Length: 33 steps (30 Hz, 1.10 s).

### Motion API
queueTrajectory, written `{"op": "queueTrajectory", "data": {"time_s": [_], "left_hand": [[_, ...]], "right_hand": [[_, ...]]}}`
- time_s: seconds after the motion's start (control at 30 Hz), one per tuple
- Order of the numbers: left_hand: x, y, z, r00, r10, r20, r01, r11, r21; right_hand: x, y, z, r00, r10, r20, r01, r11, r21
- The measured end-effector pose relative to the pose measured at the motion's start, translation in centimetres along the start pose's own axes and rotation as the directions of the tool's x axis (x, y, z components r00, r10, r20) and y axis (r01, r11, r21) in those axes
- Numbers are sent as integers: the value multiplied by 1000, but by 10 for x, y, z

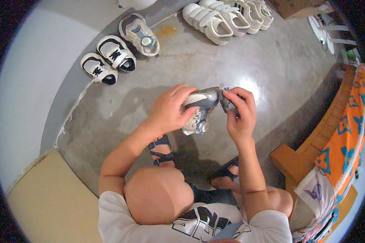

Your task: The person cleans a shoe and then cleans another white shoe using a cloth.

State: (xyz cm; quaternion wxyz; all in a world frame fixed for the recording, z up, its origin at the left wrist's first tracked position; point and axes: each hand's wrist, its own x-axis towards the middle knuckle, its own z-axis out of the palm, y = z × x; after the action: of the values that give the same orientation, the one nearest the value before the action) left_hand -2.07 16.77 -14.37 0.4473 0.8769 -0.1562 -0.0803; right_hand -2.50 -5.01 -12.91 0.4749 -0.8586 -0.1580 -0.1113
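My left hand [171,108] grips a small white and grey sneaker [202,99] above the floor, its fingers over the top and its thumb below. The shoe is turned on its side, and a round dial shows on its lower part. In my right hand [242,115], a crumpled dark grey cloth [228,104] is pinched between fingers and thumb at the shoe's right end. It appears to touch the shoe there. Past my hands, a matching sneaker with a dial [141,37] stands by the wall.
Two small white and black sneakers [117,56] stand along the left wall. Several white shoes [210,25] line the back, beside a cardboard box [298,7]. A wooden frame [300,160] with an orange patterned cloth [344,125] borders the right. My sandalled feet [162,152] rest on the concrete floor.
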Motion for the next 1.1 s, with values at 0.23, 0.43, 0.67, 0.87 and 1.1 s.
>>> {"op": "queueTrajectory", "data": {"time_s": [0.23, 0.43, 0.67, 0.87, 1.1], "left_hand": [[1, -3, 0, 999, 44, -18, -44, 999, -16], [1, 2, -3, 998, 65, -12, -64, 998, 3], [5, 18, -7, 999, -39, 0, 37, 957, -289], [3, 23, 3, 983, 40, -177, -44, 999, -20], [5, 13, 4, 975, 113, -191, -119, 993, -22]], "right_hand": [[-4, 8, 2, 1000, 4, -6, -4, 1000, 11], [-1, -7, 4, 996, -75, 39, 74, 996, 41], [-3, 13, 5, 982, 187, 10, -181, 938, 294], [-1, 5, 3, 991, 135, 1, -133, 978, 161], [-2, -11, 8, 996, -89, -11, 89, 996, -18]]}}
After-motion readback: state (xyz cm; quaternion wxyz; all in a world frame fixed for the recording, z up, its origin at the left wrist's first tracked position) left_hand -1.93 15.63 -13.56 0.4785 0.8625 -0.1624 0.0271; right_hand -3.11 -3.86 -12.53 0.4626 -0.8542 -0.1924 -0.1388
